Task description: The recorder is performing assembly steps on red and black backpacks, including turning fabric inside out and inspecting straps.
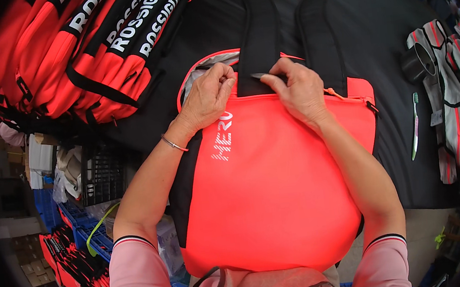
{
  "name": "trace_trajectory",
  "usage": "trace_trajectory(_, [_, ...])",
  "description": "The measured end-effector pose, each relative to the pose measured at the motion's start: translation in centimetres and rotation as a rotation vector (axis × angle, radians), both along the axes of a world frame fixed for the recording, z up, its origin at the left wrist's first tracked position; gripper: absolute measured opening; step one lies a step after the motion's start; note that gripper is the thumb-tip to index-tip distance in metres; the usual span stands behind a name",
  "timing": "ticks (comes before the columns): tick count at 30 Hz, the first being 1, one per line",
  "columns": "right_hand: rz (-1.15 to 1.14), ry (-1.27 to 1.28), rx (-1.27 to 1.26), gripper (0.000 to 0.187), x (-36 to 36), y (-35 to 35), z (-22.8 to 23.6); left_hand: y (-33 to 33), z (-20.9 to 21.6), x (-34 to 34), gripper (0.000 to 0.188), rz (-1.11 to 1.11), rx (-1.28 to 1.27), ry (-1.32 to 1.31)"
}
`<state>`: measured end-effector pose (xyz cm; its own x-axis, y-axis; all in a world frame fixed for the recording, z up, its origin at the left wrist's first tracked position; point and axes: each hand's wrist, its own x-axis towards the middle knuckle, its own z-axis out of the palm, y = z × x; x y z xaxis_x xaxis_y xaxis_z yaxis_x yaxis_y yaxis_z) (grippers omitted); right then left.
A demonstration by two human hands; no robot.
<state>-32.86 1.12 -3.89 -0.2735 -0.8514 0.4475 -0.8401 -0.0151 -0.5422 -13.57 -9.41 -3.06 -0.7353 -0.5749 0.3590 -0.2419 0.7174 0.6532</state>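
Observation:
A bright red-orange backpack lies in front of me with its top edge away from me and a striped white print on its panel. My left hand is closed in a pinch at the top edge, beside the opening with grey lining; what its fingertips hold is hidden. Between thumb and fingers of my right hand is a small grey pointed tool, mostly covered by the hand. That tip lies over a black shoulder strap. An orange zipper pull sits just right of my right hand.
Several red and black bags are stacked at the far left of the black-covered table. A dark cup, a toothbrush and grey bags with red stripes are at the right. Below left stand a black crate and blue crates.

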Motion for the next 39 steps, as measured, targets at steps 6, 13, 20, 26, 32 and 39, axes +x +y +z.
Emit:
trace_trajectory(6, [0.004, -0.719, 0.025, 0.024, -1.3, -0.5, 0.6, 0.6, 0.1, -0.3, 0.016, 0.090, 0.236, 0.103])
trace_trajectory(13, [0.020, -0.820, 0.003, 0.030, -1.9, -0.9, 0.3, 0.6, 0.2, -2.7, 0.028, 0.257, -0.113, -0.206])
trace_trajectory(20, [-0.033, -0.640, 0.047, 0.027, -1.2, 0.0, 0.3, 2.3, 0.2, -1.3, 0.014, 0.246, 0.078, 0.028])
trace_trajectory(26, [0.085, 0.010, -0.058, 0.027, -0.2, 0.9, -0.3, 6.3, -0.9, 1.7, 0.019, 0.085, -0.265, -0.066])
trace_trajectory(32, [0.140, 0.161, -0.141, 0.027, -0.3, 0.7, -0.8, 6.4, -0.6, 1.6, 0.022, 0.095, -0.299, -0.065])
trace_trajectory(39, [-0.034, -0.073, 0.074, 0.028, -0.1, 0.5, -0.2, 3.1, 1.1, 0.2, 0.020, 0.257, -0.212, -0.063])
